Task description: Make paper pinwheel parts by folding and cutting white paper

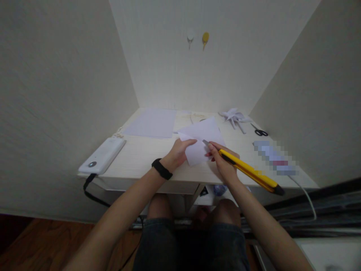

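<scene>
A folded sheet of white paper (201,130) is held over the front middle of the desk. My left hand (180,150) grips its left edge, thumb on top and the other fingers behind it. In my right hand (224,163) is a yellow utility knife (248,170) with a black end, slanting down to the right. Its blade tip lies at the paper near my left thumb; whether it is inside the fold I cannot tell. The fingers of my right hand are also close to the paper's right side.
White sheets (153,122) lie at the desk's back left. A white power bank (103,155) with a black cable sits at the left front. Crumpled paper strips (234,116) and black-handled scissors (259,131) are back right, a blurred-out device (275,157) with a white cable nearer.
</scene>
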A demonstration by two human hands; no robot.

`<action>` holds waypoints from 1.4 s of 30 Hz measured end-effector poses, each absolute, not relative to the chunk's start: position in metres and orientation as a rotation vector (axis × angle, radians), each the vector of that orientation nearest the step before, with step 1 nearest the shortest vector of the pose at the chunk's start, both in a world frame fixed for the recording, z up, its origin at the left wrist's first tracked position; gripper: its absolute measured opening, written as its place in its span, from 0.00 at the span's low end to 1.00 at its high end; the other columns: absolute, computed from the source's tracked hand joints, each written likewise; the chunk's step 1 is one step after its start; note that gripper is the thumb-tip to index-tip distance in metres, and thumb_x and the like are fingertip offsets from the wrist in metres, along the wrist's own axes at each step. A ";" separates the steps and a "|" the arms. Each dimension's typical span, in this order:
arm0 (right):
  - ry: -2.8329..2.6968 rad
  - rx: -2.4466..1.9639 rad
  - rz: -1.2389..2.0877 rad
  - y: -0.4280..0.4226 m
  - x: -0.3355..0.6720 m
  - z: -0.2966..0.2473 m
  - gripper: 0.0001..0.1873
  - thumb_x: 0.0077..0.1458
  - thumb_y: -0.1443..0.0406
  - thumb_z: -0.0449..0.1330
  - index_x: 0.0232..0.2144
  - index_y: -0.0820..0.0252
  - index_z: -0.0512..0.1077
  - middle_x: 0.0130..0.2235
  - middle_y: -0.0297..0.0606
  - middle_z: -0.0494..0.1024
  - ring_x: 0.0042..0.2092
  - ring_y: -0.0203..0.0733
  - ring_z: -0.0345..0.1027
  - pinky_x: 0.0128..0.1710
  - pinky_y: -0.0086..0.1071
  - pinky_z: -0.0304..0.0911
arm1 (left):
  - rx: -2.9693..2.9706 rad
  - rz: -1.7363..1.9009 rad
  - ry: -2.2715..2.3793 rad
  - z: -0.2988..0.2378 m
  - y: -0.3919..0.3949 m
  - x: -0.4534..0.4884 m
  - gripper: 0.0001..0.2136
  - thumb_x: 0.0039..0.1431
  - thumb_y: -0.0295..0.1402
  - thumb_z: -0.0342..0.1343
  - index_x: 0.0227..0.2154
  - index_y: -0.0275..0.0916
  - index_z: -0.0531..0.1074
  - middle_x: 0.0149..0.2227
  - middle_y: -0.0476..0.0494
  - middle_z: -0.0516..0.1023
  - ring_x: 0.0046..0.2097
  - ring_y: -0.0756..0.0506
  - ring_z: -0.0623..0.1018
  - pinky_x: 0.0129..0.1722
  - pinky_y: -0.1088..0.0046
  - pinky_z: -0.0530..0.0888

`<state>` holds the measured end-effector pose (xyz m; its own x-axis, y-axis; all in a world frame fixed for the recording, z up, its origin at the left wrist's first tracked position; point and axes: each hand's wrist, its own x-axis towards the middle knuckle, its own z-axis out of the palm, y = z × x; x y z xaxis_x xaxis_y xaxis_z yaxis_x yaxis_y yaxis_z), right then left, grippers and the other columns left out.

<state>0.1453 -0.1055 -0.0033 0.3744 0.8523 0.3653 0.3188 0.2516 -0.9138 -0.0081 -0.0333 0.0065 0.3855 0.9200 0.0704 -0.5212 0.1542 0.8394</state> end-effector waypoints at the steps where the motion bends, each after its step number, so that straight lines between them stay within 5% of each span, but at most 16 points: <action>1: -1.189 -1.324 0.523 -0.106 0.145 -0.003 0.25 0.53 0.48 0.64 0.44 0.58 0.81 0.26 0.38 0.82 0.25 0.38 0.71 0.28 0.31 0.67 | 0.919 1.102 0.533 0.007 -0.033 -0.008 0.19 0.45 0.28 0.65 0.43 0.38 0.78 0.43 0.41 0.83 0.45 0.40 0.79 0.49 0.60 0.72; 24: -1.227 -1.372 0.503 -0.111 0.140 0.005 0.23 0.52 0.47 0.63 0.39 0.57 0.83 0.27 0.38 0.83 0.27 0.42 0.76 0.31 0.33 0.71 | 0.916 1.087 0.517 0.005 -0.033 -0.008 0.18 0.44 0.28 0.67 0.42 0.38 0.78 0.43 0.40 0.83 0.44 0.40 0.80 0.49 0.58 0.73; 42: -1.363 -1.318 0.237 -0.113 0.140 0.004 0.16 0.58 0.54 0.61 0.40 0.55 0.82 0.34 0.41 0.84 0.38 0.51 0.79 0.45 0.42 0.70 | 0.921 1.068 0.494 0.005 -0.036 -0.008 0.16 0.46 0.28 0.68 0.41 0.34 0.78 0.41 0.40 0.82 0.40 0.43 0.80 0.51 0.59 0.71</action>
<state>0.1398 -0.1127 0.0038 0.3008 0.7729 0.5587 0.5396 0.3452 -0.7679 -0.0085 -0.0359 0.0050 0.4269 0.9010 0.0768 -0.5245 0.1775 0.8327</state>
